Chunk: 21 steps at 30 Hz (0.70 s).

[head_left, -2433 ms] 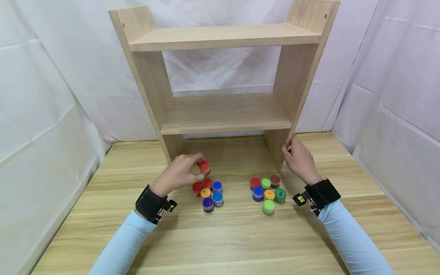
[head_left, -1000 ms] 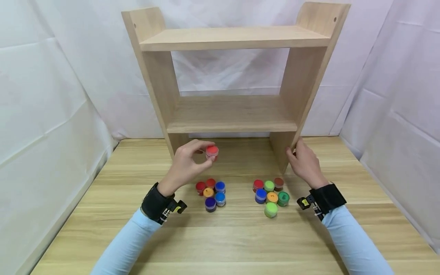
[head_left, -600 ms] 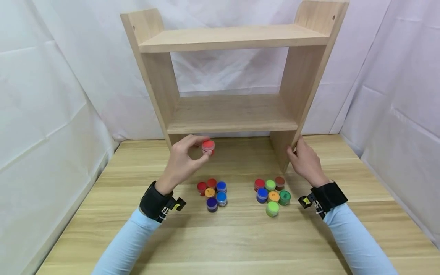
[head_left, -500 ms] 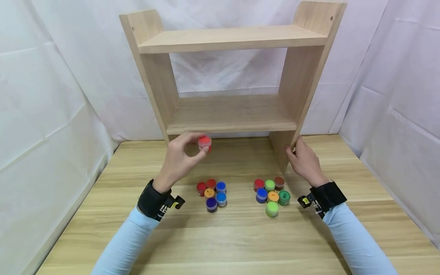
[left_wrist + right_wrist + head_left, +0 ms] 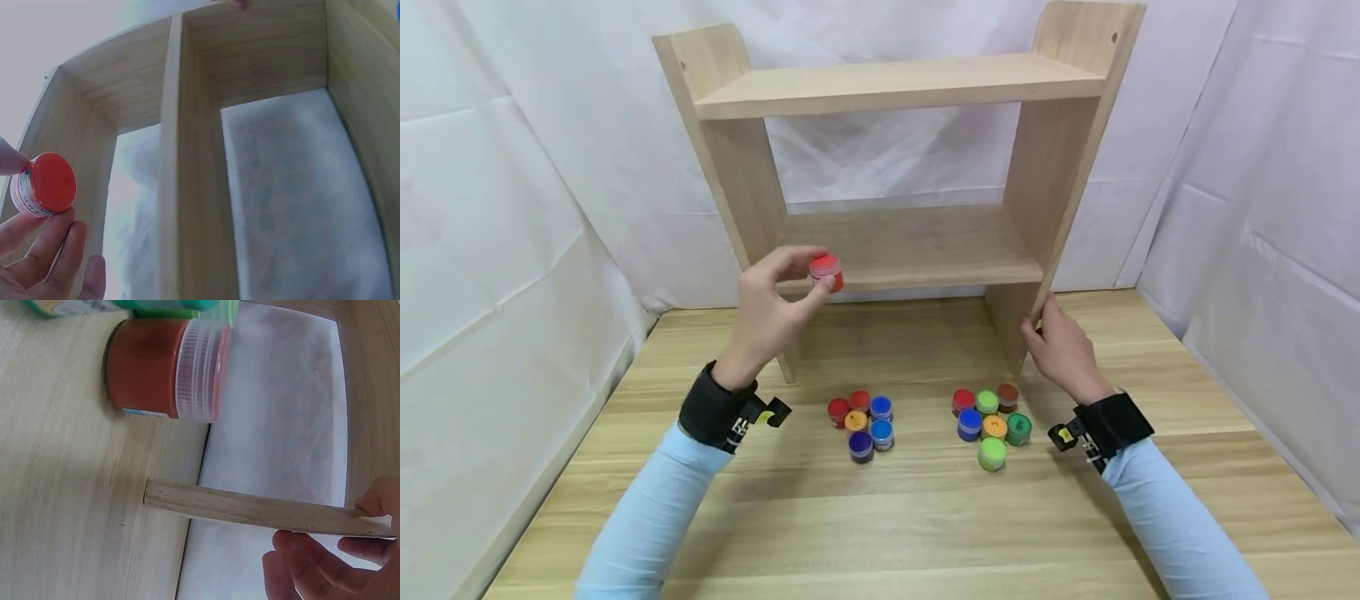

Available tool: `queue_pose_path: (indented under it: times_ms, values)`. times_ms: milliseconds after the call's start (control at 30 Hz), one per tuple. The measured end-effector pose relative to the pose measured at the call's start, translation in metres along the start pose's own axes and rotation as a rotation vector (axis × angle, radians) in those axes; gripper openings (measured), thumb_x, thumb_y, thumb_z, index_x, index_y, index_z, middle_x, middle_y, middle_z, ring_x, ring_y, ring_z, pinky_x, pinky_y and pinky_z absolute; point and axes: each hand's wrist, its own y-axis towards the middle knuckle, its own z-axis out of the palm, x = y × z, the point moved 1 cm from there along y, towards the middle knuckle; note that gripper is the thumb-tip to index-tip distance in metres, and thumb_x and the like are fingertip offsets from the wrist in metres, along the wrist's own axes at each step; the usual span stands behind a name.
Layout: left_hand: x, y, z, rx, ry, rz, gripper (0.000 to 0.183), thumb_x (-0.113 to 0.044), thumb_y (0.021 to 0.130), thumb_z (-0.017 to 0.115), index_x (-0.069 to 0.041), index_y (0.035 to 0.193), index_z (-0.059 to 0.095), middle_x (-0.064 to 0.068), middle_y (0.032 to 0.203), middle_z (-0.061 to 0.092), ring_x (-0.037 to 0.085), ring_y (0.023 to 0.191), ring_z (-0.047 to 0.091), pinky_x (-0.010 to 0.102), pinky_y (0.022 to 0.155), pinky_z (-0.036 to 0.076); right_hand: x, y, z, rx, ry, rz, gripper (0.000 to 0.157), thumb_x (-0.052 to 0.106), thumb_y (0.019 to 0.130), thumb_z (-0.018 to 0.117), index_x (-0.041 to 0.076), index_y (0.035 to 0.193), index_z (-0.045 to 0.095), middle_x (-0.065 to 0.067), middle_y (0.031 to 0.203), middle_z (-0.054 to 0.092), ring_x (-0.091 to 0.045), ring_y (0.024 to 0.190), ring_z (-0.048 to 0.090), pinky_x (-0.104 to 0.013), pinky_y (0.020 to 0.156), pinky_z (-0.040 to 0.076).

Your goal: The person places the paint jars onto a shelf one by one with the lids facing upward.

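Red jar (image 5: 826,273), pinched by left fingers (image 5: 796,254), has risen slightly.

The left hand (image 5: 767,307) pinches a small red jar (image 5: 827,272), lid on and uppermost, raised above the worktop (image 5: 925,533) by the left end of the lower board (image 5: 917,242) of a pale wooden shelf (image 5: 898,83). The shelf stands upright near the worktop's far edge; the right hand (image 5: 1064,350) grips the front of its right side panel (image 5: 1049,183), low down.
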Motion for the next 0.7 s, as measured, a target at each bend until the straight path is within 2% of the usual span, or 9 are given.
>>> queue_pose_path:
  times_ms: [300,500,600,700]
  values:
    - [-0.005,0.025,-0.015,-0.047,0.031,0.013,0.027,0.0,0.079,0.068,0.011,0.104,0.065,0.017,0.095,0.065,0.023,0.081,0.059,0.042,0.075,0.048,0.0,0.002,0.003,0.008,-0.002,0.005,0.059,0.03,0.1,0.04,-0.001,0.148,0.024,-0.027,0.129,0.049,-0.039,0.1,0.059,-0.043,0.056,0.052]
    - [-0.004,0.038,-0.024,-0.058,0.017,-0.038,0.028,-0.001,0.082,0.066,0.01,0.108,0.065,0.015,0.093,0.065,0.018,0.081,0.057,0.044,0.077,0.049,-0.001,0.002,0.006,0.013,0.0,0.01,0.06,0.03,0.1,0.039,0.001,0.149,0.021,-0.027,0.132,0.047,-0.04,0.104,0.056,-0.045,0.059,0.052]
    - [-0.007,0.046,-0.028,-0.064,0.006,-0.078,0.029,-0.004,0.083,0.066,0.008,0.11,0.065,0.013,0.093,0.065,0.015,0.081,0.057,0.038,0.079,0.049,-0.002,0.003,0.007,0.012,-0.002,0.008,0.06,0.029,0.1,0.039,0.001,0.15,0.02,-0.027,0.133,0.046,-0.041,0.105,0.056,-0.046,0.06,0.052]
    - [-0.001,0.056,-0.031,-0.066,-0.005,-0.094,0.031,-0.009,0.084,0.066,0.004,0.112,0.065,0.01,0.094,0.065,0.014,0.082,0.058,0.032,0.079,0.049,-0.004,0.003,0.008,0.008,-0.004,0.005,0.06,0.028,0.1,0.039,0.0,0.15,0.02,-0.028,0.133,0.046,-0.042,0.105,0.056,-0.046,0.06,0.052]
